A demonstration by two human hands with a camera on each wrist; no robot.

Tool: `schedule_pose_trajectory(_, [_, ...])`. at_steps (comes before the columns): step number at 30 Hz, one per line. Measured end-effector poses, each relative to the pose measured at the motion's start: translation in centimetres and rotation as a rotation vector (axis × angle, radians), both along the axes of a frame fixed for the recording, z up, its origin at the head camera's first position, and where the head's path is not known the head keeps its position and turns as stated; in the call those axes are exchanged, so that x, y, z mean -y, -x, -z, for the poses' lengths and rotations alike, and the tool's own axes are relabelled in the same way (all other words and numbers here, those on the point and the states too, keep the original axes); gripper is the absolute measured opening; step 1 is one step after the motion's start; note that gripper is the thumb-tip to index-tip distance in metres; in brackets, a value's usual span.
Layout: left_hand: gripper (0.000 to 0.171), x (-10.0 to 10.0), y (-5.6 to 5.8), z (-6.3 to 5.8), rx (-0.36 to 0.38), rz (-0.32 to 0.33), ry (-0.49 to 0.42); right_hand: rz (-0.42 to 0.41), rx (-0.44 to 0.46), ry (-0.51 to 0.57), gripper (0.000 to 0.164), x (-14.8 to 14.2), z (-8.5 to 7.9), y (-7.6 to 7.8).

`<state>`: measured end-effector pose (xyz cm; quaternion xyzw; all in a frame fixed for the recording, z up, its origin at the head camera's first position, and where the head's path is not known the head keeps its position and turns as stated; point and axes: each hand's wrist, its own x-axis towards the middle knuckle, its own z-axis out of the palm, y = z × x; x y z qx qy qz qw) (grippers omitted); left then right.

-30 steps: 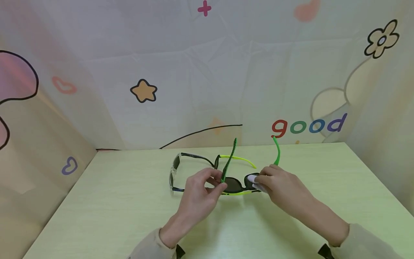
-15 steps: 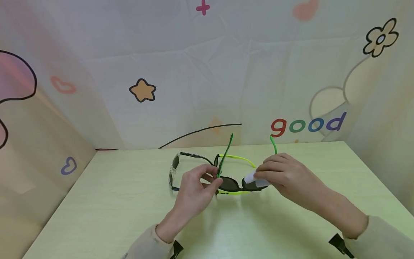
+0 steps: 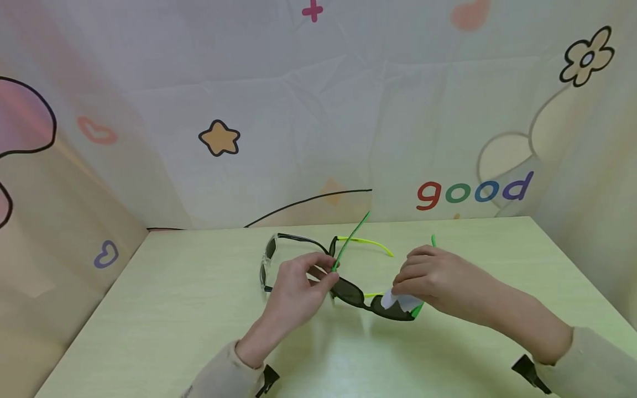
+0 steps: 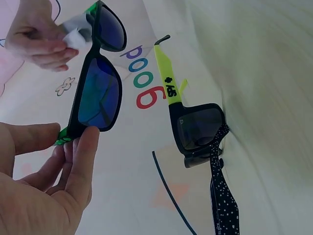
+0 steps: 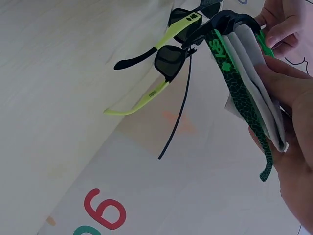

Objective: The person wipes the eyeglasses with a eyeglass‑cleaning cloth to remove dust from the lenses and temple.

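My left hand [image 3: 303, 290] pinches a pair of black-and-green sunglasses [image 3: 348, 292] by one hinge end, above the table. In the left wrist view their lenses [image 4: 100, 93] look blue. My right hand [image 3: 440, 282] grips a folded whitish cloth [image 3: 392, 300], laid against the lens at the other end. From the right wrist, the cloth [image 5: 252, 68] shows between the green patterned temple [image 5: 237, 93] and my fingers, which cover part of it. Both temples point away from me; the farther one is mostly behind my right hand.
Behind my left hand stand clear-framed sunglasses with dark temples [image 3: 271, 249]. Beside them are black sunglasses with yellow temples [image 3: 370, 242], partly hidden by the held pair. A printed curtain [image 3: 298, 110] rises at the table's [image 3: 174, 309] back edge.
The held sunglasses have tilted, their right end dropping lower and nearer to me. My right hand has shifted right with the cloth, baring more of the right lens. My left hand keeps its pinch.
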<state>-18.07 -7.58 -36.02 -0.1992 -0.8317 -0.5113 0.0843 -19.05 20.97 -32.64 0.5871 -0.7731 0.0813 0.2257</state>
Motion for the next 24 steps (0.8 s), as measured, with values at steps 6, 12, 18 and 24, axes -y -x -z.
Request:
schedule_pose_trajectory(6, [0.014, 0.2, 0.3, -0.1, -0.009, 0.001, 0.024, 0.016, -0.015, -0.115, 0.046, -0.2, 0.4, -0.6])
schedule_pose_trajectory(12, [0.013, 0.3, 0.5, -0.3, -0.001, -0.002, 0.041, 0.016, 0.082, -0.141, 0.024, -0.4, 1.0, -1.2])
schedule_pose_trajectory(18, [0.014, 0.4, 0.7, -0.6, 0.001, -0.014, 0.058, 0.039, 0.089, -0.229, 0.035, -0.6, 1.1, -1.6])
schedule_pose_trajectory(24, [0.014, 0.4, 0.9, -0.8, 0.013, -0.022, 0.056, 0.033, -0.061, -0.222, 0.039, -0.4, 1.7, -1.5])
